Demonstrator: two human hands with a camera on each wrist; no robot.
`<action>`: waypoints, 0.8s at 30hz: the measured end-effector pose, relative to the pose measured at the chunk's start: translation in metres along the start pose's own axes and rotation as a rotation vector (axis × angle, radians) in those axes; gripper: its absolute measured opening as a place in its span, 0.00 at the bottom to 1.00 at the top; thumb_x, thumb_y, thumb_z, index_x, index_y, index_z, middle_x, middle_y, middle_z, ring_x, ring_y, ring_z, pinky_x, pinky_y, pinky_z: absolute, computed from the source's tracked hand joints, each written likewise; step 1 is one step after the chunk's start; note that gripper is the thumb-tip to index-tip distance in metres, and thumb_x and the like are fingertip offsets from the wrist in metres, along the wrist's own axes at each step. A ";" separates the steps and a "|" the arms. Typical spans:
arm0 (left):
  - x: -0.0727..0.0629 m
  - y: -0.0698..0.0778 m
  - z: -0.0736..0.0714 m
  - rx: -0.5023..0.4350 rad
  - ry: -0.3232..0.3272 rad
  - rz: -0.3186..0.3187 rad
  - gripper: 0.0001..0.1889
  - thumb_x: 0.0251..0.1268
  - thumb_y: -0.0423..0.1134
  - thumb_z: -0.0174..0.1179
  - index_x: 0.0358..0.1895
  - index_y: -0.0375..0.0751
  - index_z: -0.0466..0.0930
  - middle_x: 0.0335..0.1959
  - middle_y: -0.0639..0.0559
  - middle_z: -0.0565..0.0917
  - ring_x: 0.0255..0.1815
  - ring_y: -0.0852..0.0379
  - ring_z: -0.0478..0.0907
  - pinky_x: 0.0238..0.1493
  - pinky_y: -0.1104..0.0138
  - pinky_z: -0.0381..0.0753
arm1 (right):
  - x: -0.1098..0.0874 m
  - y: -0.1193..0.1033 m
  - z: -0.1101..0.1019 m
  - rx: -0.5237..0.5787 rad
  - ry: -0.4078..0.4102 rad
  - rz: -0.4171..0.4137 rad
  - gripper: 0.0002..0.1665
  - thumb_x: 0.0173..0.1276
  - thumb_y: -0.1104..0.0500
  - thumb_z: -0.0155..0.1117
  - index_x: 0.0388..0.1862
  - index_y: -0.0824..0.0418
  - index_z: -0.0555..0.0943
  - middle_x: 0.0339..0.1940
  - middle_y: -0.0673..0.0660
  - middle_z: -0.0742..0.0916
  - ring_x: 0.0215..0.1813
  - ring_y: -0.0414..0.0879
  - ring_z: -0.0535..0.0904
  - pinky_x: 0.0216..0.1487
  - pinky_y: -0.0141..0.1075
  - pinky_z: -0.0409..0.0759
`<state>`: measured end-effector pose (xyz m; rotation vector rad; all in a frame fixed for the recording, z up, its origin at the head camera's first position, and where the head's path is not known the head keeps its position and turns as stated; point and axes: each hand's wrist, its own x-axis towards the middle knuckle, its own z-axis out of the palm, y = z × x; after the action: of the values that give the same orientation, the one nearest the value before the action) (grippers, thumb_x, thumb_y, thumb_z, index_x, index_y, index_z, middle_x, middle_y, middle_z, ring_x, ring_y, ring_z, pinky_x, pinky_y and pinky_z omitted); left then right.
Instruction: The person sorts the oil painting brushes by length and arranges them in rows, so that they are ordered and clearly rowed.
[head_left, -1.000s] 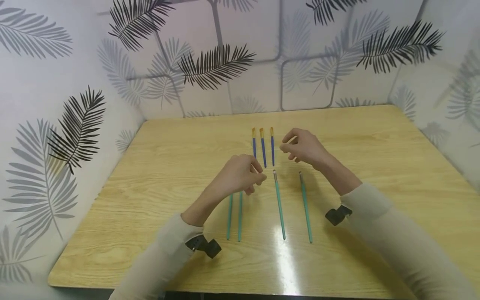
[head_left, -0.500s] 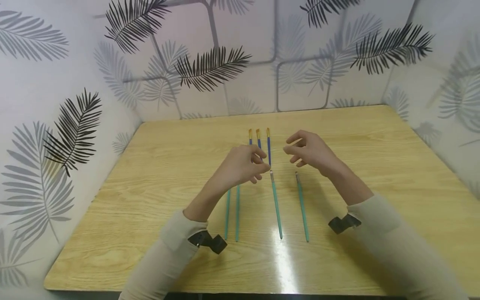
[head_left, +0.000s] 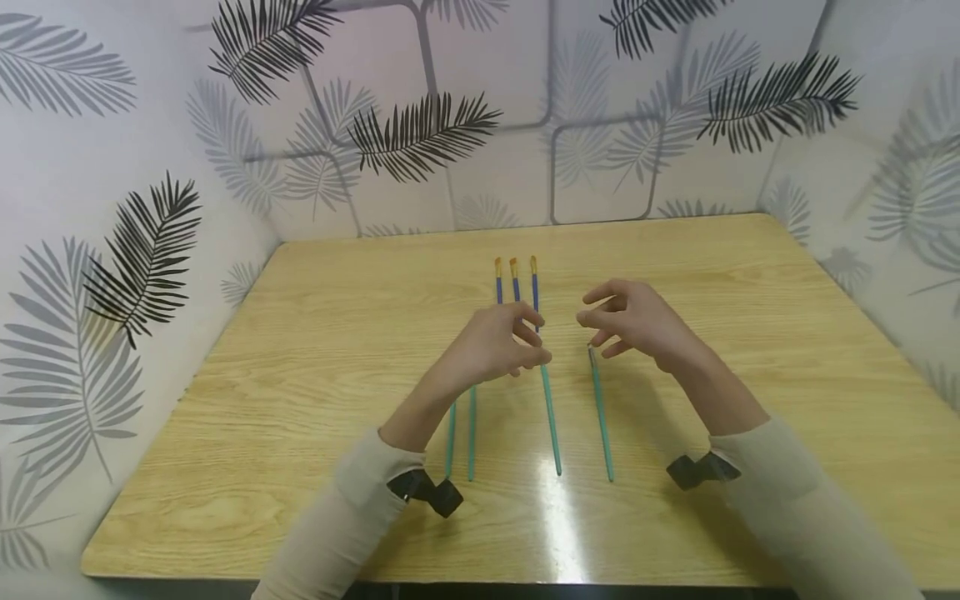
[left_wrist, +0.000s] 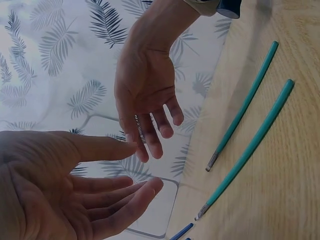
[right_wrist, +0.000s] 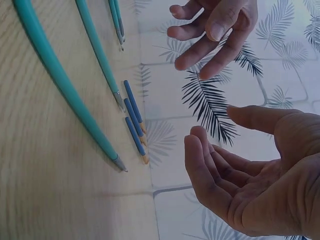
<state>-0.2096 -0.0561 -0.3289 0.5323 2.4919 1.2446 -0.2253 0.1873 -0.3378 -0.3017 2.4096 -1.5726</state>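
Grips near 4 slim teal brushes

Pale leaf-printed walls border a wood-grain table showing bright glare.

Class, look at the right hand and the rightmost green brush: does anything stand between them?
Nothing visible does. The right hand hovers above the tabletop, holding nothing, near the bristle end of the rightmost green brush; the left hand is off to the side.
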 end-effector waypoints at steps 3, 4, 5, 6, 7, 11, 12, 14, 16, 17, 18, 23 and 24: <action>0.001 -0.002 0.005 -0.020 -0.021 -0.025 0.25 0.65 0.37 0.72 0.63 0.37 0.77 0.49 0.43 0.87 0.43 0.41 0.89 0.44 0.52 0.90 | -0.005 0.003 -0.001 0.002 -0.003 0.023 0.33 0.74 0.54 0.68 0.70 0.69 0.71 0.59 0.70 0.84 0.47 0.60 0.86 0.46 0.48 0.89; 0.002 -0.003 0.007 -0.025 -0.025 -0.033 0.25 0.65 0.37 0.72 0.63 0.38 0.77 0.49 0.43 0.87 0.43 0.41 0.89 0.44 0.52 0.90 | -0.007 0.004 -0.002 0.000 -0.005 0.031 0.33 0.73 0.54 0.69 0.70 0.68 0.71 0.59 0.69 0.85 0.48 0.60 0.86 0.47 0.48 0.89; 0.002 -0.003 0.008 -0.028 -0.025 -0.038 0.25 0.64 0.37 0.72 0.64 0.38 0.77 0.49 0.43 0.87 0.43 0.41 0.89 0.43 0.53 0.90 | -0.009 0.005 -0.002 -0.001 -0.007 0.036 0.34 0.72 0.54 0.70 0.70 0.68 0.71 0.59 0.69 0.85 0.48 0.60 0.86 0.47 0.48 0.89; 0.002 -0.004 0.010 -0.028 -0.024 -0.042 0.26 0.64 0.37 0.73 0.63 0.38 0.77 0.49 0.44 0.87 0.44 0.41 0.89 0.43 0.54 0.90 | -0.010 0.006 -0.002 -0.003 -0.009 0.041 0.35 0.72 0.54 0.71 0.70 0.68 0.71 0.59 0.69 0.85 0.49 0.60 0.86 0.47 0.48 0.89; 0.002 -0.004 0.011 -0.029 -0.025 -0.047 0.26 0.64 0.37 0.73 0.64 0.37 0.77 0.48 0.44 0.87 0.44 0.41 0.89 0.42 0.55 0.90 | -0.011 0.006 -0.003 -0.004 -0.011 0.046 0.35 0.71 0.53 0.72 0.70 0.68 0.72 0.59 0.69 0.86 0.49 0.60 0.86 0.47 0.48 0.89; 0.004 -0.007 0.015 -0.023 -0.036 -0.072 0.27 0.64 0.38 0.73 0.64 0.35 0.76 0.47 0.44 0.86 0.43 0.42 0.89 0.40 0.58 0.90 | -0.014 0.010 -0.004 -0.012 -0.012 0.066 0.36 0.71 0.53 0.72 0.70 0.68 0.72 0.60 0.70 0.85 0.48 0.59 0.87 0.46 0.48 0.90; 0.005 -0.008 0.016 -0.026 -0.043 -0.081 0.27 0.64 0.38 0.73 0.64 0.34 0.76 0.47 0.44 0.85 0.43 0.43 0.89 0.40 0.59 0.90 | -0.015 0.011 -0.004 -0.016 -0.012 0.074 0.36 0.71 0.52 0.73 0.70 0.68 0.72 0.60 0.70 0.85 0.48 0.58 0.87 0.46 0.48 0.90; 0.006 -0.010 0.017 -0.031 -0.056 -0.098 0.27 0.64 0.38 0.73 0.64 0.34 0.75 0.47 0.44 0.85 0.42 0.43 0.89 0.40 0.60 0.90 | -0.015 0.013 -0.004 -0.026 -0.014 0.088 0.37 0.71 0.51 0.73 0.70 0.68 0.72 0.61 0.70 0.84 0.46 0.57 0.87 0.45 0.48 0.90; 0.007 -0.013 0.019 -0.033 -0.064 -0.107 0.27 0.65 0.38 0.73 0.63 0.33 0.75 0.46 0.44 0.84 0.41 0.43 0.89 0.38 0.60 0.89 | -0.015 0.015 -0.005 -0.035 -0.018 0.104 0.37 0.71 0.51 0.73 0.70 0.68 0.72 0.61 0.70 0.84 0.46 0.56 0.87 0.45 0.47 0.89; 0.007 -0.014 0.019 -0.033 -0.065 -0.111 0.27 0.65 0.38 0.73 0.63 0.33 0.74 0.46 0.44 0.84 0.40 0.43 0.90 0.38 0.60 0.89 | -0.015 0.016 -0.005 -0.040 -0.019 0.111 0.37 0.71 0.51 0.73 0.70 0.68 0.72 0.61 0.70 0.84 0.45 0.55 0.87 0.45 0.48 0.89; 0.008 -0.015 0.019 -0.033 -0.065 -0.115 0.27 0.65 0.38 0.72 0.63 0.33 0.74 0.45 0.45 0.85 0.40 0.44 0.90 0.38 0.60 0.89 | -0.015 0.017 -0.005 -0.042 -0.021 0.117 0.37 0.71 0.51 0.73 0.70 0.69 0.72 0.61 0.70 0.84 0.45 0.55 0.87 0.45 0.48 0.89; 0.014 -0.020 0.022 -0.030 -0.075 -0.156 0.27 0.65 0.38 0.72 0.63 0.33 0.74 0.42 0.45 0.87 0.36 0.45 0.90 0.38 0.57 0.90 | -0.017 0.023 -0.007 -0.044 -0.034 0.139 0.36 0.70 0.50 0.73 0.68 0.70 0.73 0.60 0.70 0.85 0.44 0.56 0.87 0.45 0.49 0.89; 0.015 -0.021 0.022 -0.023 -0.079 -0.168 0.27 0.65 0.38 0.73 0.63 0.34 0.73 0.42 0.45 0.87 0.35 0.45 0.90 0.38 0.57 0.90 | -0.017 0.024 -0.008 -0.052 -0.036 0.142 0.36 0.70 0.50 0.73 0.67 0.70 0.74 0.58 0.69 0.86 0.44 0.56 0.88 0.44 0.49 0.89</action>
<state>-0.2179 -0.0455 -0.3606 0.3509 2.3980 1.1641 -0.2124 0.2092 -0.3550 -0.1628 2.3900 -1.4338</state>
